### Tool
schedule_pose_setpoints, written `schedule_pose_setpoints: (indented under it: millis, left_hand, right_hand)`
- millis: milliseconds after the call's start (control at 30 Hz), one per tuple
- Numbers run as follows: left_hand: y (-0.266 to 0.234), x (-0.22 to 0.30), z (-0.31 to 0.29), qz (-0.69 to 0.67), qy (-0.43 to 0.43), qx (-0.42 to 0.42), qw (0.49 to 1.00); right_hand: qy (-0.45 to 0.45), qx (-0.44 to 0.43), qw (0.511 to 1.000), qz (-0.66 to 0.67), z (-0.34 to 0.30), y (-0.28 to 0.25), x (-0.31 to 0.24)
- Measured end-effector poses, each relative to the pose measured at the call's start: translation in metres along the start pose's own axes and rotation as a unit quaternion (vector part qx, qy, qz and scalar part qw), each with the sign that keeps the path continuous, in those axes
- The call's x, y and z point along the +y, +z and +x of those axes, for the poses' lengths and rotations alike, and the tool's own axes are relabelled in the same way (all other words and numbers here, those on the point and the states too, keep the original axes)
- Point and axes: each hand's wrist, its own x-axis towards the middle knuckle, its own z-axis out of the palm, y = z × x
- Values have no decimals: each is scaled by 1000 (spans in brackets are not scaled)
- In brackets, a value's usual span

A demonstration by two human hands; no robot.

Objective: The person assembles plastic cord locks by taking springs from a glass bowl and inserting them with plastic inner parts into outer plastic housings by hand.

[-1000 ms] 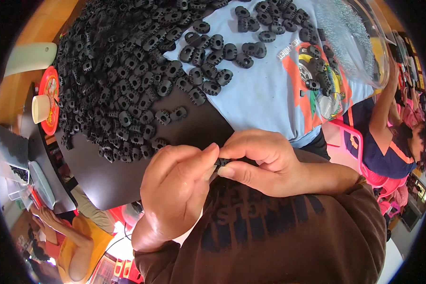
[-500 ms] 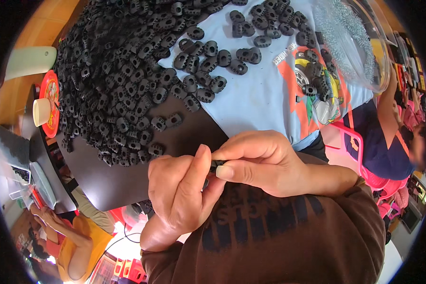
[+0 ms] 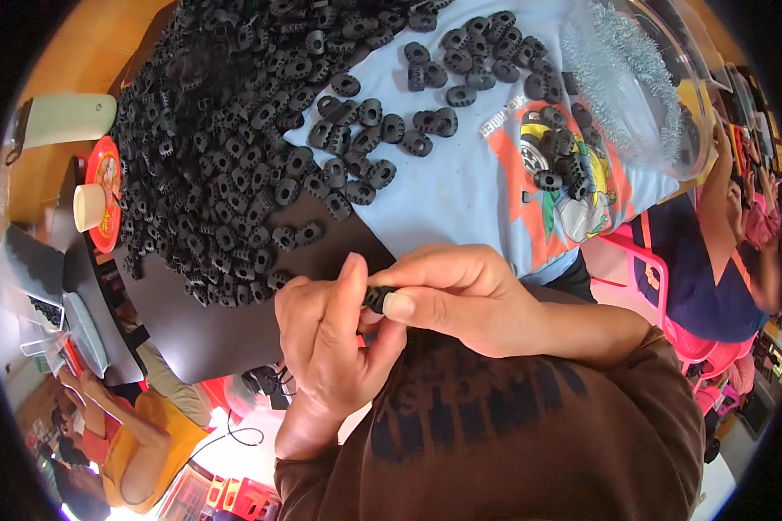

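A small black ridged plastic piece (image 3: 375, 299) is held between my two hands, just in front of my brown shirt. My right hand (image 3: 460, 295) pinches it between thumb and forefinger. My left hand (image 3: 326, 334) is closed around its other side, with the forefinger pointing up; part of the piece is hidden by the fingers. Beyond the hands, a big heap of similar black pieces (image 3: 226, 148), each oval with a hole and toothed edges, covers the dark table (image 3: 217, 334). Several more lie loose on a light blue printed cloth (image 3: 443, 187).
At the far right stands a clear plastic tub (image 3: 699, 148) with silvery-blue coiled bits (image 3: 617, 78) in it. A red plate (image 3: 104, 187) and a cream cup (image 3: 87, 208) are at the left. Other people sit at both sides; a pink chair (image 3: 656, 269) is at the right.
My hands have shifted slightly left, and the black piece between the fingers shows more now. My head view has moved a little too.
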Motion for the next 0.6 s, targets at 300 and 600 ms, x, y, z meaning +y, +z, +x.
schedule_pose_setpoints:
  millis: [300, 600]
  left_hand:
    - [-8, 12, 8, 159, 77, -57, 983]
    - [-27, 11, 67, 18, -20, -48, 998]
  right_hand:
    - [46, -90, 993, 57, 2, -12, -5]
    - [47, -57, 997, -8, 4, -10, -8]
